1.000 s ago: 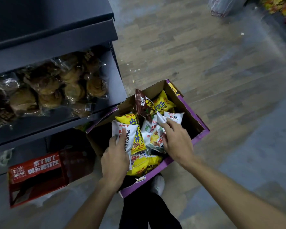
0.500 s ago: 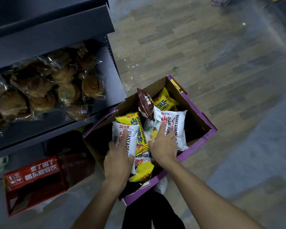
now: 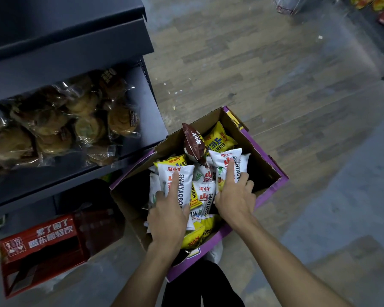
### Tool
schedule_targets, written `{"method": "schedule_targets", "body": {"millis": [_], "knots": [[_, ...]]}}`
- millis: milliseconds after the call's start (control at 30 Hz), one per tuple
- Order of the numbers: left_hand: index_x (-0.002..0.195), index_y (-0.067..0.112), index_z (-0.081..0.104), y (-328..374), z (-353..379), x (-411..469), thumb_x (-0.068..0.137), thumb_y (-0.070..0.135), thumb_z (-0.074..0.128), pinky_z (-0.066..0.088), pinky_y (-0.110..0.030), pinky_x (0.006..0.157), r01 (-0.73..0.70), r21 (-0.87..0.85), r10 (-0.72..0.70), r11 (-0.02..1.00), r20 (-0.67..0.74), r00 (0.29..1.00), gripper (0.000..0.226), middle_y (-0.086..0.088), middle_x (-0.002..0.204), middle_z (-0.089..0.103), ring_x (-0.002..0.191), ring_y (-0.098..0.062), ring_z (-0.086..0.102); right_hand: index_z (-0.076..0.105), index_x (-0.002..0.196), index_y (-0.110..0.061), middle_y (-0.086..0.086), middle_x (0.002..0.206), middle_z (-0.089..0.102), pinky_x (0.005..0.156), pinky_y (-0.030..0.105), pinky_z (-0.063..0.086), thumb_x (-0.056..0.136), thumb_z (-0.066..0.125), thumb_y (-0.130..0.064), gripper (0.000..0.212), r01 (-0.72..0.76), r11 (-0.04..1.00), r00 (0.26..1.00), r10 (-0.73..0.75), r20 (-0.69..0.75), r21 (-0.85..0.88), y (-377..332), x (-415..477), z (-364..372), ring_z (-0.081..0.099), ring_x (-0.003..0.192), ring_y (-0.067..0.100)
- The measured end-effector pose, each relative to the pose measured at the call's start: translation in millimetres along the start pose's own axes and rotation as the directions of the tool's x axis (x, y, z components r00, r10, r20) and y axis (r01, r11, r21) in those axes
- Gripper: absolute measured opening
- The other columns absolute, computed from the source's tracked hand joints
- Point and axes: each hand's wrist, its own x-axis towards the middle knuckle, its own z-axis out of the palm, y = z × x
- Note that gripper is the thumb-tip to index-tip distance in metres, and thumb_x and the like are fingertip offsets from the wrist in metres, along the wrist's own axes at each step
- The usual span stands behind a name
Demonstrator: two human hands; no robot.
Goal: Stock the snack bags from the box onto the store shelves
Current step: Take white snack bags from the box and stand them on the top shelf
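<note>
Floor (image 3: 264, 63): wood-look planks in grey and brown fill the upper and right part of the view, with small pale specks near the shelf end; a smoother grey patch lies lower right.
Shelving unit (image 3: 71, 43): dark metal tiers on the left, stepping outward toward the bottom of the view.
Middle shelf (image 3: 146, 120): carries clear-wrapped round pastries (image 3: 80, 120) heaped together, reaching close to its right end.
Bottom level: a red carton (image 3: 40, 240) with white printed characters sits under the shelves, on the floor, left of the box.
Box (image 3: 273, 187): open cardboard with purple outer walls, on the floor just beside the shelf end; flaps stand open.
Snack bags (image 3: 205, 196): still inside the box, a loose pile of white, yellow and one brown bag (image 3: 194, 144) standing tilted at the far side.
Left hand (image 3: 167, 214): wrapped around a white bag (image 3: 182, 176) at the pile's left, index finger laid along its face.
Right hand (image 3: 235, 199): clasping another white bag (image 3: 238, 162) at the pile's right, index finger stretched up its front.
Far corner: bright packaged goods (image 3: 377, 5), blurred, at the top right edge.
</note>
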Motion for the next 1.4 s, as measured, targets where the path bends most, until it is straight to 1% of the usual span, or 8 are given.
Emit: {"method": "schedule_targets", "body": {"millis": [167,333,500,567,700,1000,1167,1400], "knots": [[0.153,0.041,0.006,3.1,4.2,9.6,0.087,0.045,0.064,0.048,-0.037,0.082,-0.008,0.038,0.008,0.999,0.006,1.0,0.088,-0.01,0.117,0.049,0.098,-0.028,0.06,-0.016,0.155,-0.025,0.017,0.14,0.03,0.088,0.041,0.048,0.09,0.066,-0.035,0.104,-0.005,0.999,0.996,0.001,0.086,0.051,-3.9,13.2,13.6,0.037,0.126,0.032],[0.152,0.043,0.009,6.5,-3.9,11.9,0.086,0.045,0.066,0.048,-0.035,0.081,0.008,0.034,-0.009,0.999,0.011,1.0,0.088,-0.009,0.115,0.054,0.1,-0.026,0.06,-0.012,0.156,-0.024,0.019,0.145,0.028,0.093,0.038,0.046,0.091,0.064,-0.036,0.1,0.01,0.998,0.994,-0.016,0.106,0.059,-8.3,12.7,0.8,0.038,0.129,0.033],[0.152,0.044,0.013,11.4,-23.1,-3.3,0.085,0.043,0.067,0.051,-0.037,0.079,0.044,0.009,-0.044,0.999,0.01,0.999,0.086,-0.007,0.117,0.056,0.1,-0.026,0.062,-0.005,0.156,-0.034,0.014,0.145,0.03,0.09,0.041,0.046,0.09,0.064,-0.036,0.096,0.044,0.989,0.994,-0.058,0.097,0.144,-5.8,-12.8,-36.6,0.039,0.13,0.031],[0.152,0.042,0.017,18.6,-37.2,-12.1,0.085,0.045,0.067,0.05,-0.037,0.079,0.036,0.028,-0.036,0.999,-0.022,0.999,0.083,-0.007,0.123,0.055,0.101,-0.026,0.062,-0.003,0.156,-0.035,0.013,0.143,0.032,0.09,0.042,0.046,0.089,0.064,-0.036,0.095,0.068,0.98,0.995,-0.082,0.065,0.186,-6.2,-28.0,-54.3,0.041,0.128,0.031],[0.151,0.041,0.022,35.6,-72.7,-32.5,0.083,0.048,0.068,0.049,-0.037,0.078,-0.01,0.008,0.01,1.0,-0.1,0.995,0.082,-0.004,0.112,0.059,0.099,-0.026,0.063,-0.002,0.156,-0.037,0.011,0.139,0.037,0.09,0.04,0.044,0.088,0.063,-0.04,0.094,0.121,0.971,0.992,-0.124,0.002,0.206,-5.9,-55.9,-94.8,0.046,0.122,0.029],[0.151,0.04,0.019,70.5,-156.4,-89.3,0.085,0.053,0.063,0.05,-0.039,0.078,-0.068,0.028,0.073,0.997,-0.283,0.956,0.08,-0.005,0.109,0.061,0.099,-0.028,0.062,0.004,0.156,-0.035,0.011,0.134,0.04,0.086,0.042,0.046,0.086,0.063,-0.042,0.092,0.257,0.94,0.961,-0.223,-0.165,0.225,-8.3,-104.2,-204.1,0.047,0.121,0.031],[0.149,0.041,0.023,82.5,-222.6,-123.4,0.084,0.051,0.063,0.053,-0.039,0.07,-0.131,0.036,0.133,0.991,-0.432,0.892,0.077,-0.006,0.111,0.061,0.091,-0.031,0.066,0.007,0.155,-0.039,0.009,0.126,0.045,0.087,0.042,0.044,0.085,0.062,-0.043,0.089,0.338,0.905,0.926,-0.27,-0.264,0.259,-16.7,-141.6,-269.1,0.05,0.117,0.032],[0.151,0.043,0.013,66.2,-317.5,-166.7,0.084,0.052,0.062,0.049,-0.038,0.072,-0.148,0.091,0.173,0.985,-0.59,0.789,0.083,-0.002,0.107,0.059,0.096,-0.029,0.064,0.008,0.153,-0.042,0.005,0.118,0.046,0.085,0.044,0.046,0.083,0.061,-0.042,0.088,0.461,0.847,0.835,-0.313,-0.452,0.265,-53.2,-207.0,-327.5,0.051,0.114,0.031]]}}
